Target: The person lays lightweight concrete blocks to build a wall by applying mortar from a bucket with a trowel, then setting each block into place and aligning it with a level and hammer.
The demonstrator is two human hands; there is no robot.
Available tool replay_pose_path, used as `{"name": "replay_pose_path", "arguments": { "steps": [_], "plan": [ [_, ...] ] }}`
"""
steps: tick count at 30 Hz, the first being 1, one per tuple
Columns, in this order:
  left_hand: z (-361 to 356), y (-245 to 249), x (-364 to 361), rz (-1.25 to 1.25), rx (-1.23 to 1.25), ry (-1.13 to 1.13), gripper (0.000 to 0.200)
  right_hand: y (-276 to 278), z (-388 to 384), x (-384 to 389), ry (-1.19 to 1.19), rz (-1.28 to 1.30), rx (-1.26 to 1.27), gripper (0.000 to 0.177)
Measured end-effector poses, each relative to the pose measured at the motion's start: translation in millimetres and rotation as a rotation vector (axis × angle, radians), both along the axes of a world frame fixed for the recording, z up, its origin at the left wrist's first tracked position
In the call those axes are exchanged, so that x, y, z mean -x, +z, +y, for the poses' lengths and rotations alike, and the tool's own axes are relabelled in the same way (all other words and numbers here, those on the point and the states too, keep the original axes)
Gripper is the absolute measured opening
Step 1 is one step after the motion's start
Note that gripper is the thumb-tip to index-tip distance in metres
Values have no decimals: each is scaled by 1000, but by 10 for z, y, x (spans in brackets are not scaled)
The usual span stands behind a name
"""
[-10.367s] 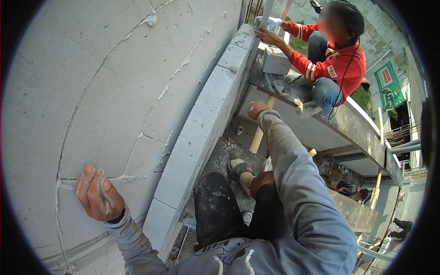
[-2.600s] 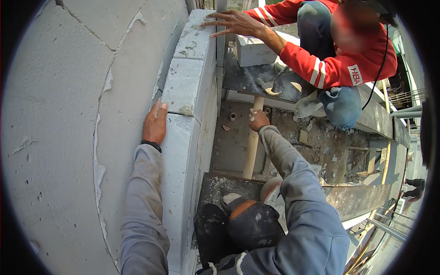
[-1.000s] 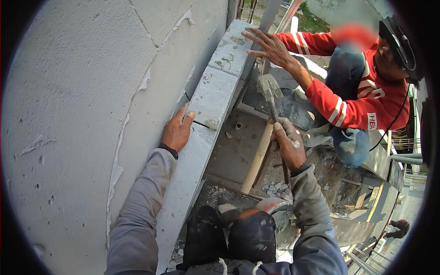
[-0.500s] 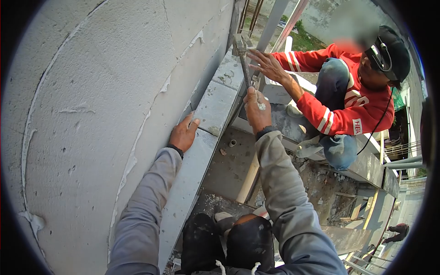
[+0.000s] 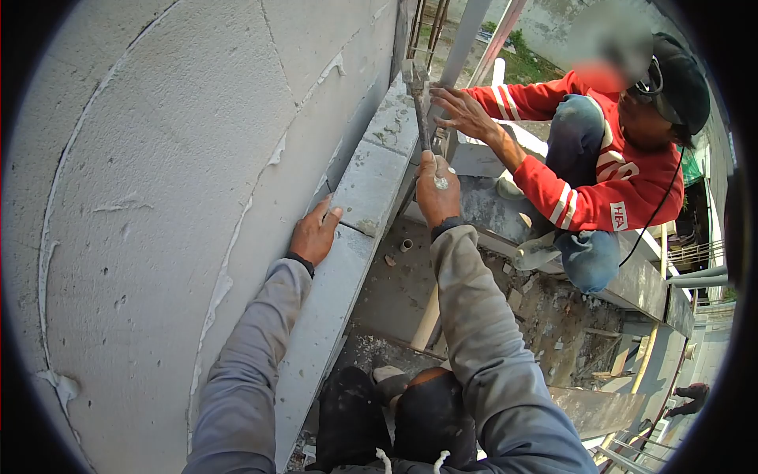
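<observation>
My right hand (image 5: pixel 438 192) is wrapped round the handle of a hammer (image 5: pixel 421 118). The hammer's head is at the far end of a row of pale grey blocks, close to the co-worker's hand (image 5: pixel 466 113). Whether the head touches a block is hard to tell. My left hand (image 5: pixel 315 234) lies with its fingers stretched out on the ledge, beside the joint between a block (image 5: pixel 369 186) and the nearer long block (image 5: pixel 332 292). The big grey block wall (image 5: pixel 174 197) rises along the left of the row.
A person in a red sweater (image 5: pixel 639 186) crouches on a concrete beam at the right. Below the ledge are a pipe stub (image 5: pixel 407 245), a pale pole (image 5: pixel 426 320) and rubble (image 5: pixel 568 316). Steel bars (image 5: pixel 434 35) stand at the far end. Another person (image 5: pixel 688 399) is farther off.
My right hand and the hammer have shifted slightly left. The left hand stays on the blocks. The co-worker's head has turned a little, and the view has shifted slightly.
</observation>
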State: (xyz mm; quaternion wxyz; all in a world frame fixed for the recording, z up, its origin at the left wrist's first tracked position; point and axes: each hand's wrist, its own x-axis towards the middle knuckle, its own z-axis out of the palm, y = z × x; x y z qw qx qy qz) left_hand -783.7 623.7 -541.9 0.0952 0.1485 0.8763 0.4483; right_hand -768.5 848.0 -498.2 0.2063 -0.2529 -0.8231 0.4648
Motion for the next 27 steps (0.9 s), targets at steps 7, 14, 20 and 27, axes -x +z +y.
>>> {"name": "replay_pose_path", "arguments": {
  "steps": [7,14,20,27],
  "plan": [
    [-43,-142,26,39,27,0,51,-9,-100,-173,48,-45,43,42],
    [-58,-182,71,16,30,-18,53,158,-133,-135,29,-4,4,42],
    [-41,-123,51,13,-50,-49,51,-220,-147,-296,51,-12,75,40],
    [-45,-117,48,-15,-57,-69,51,321,-223,-307,52,63,71,38]
  ]
}}
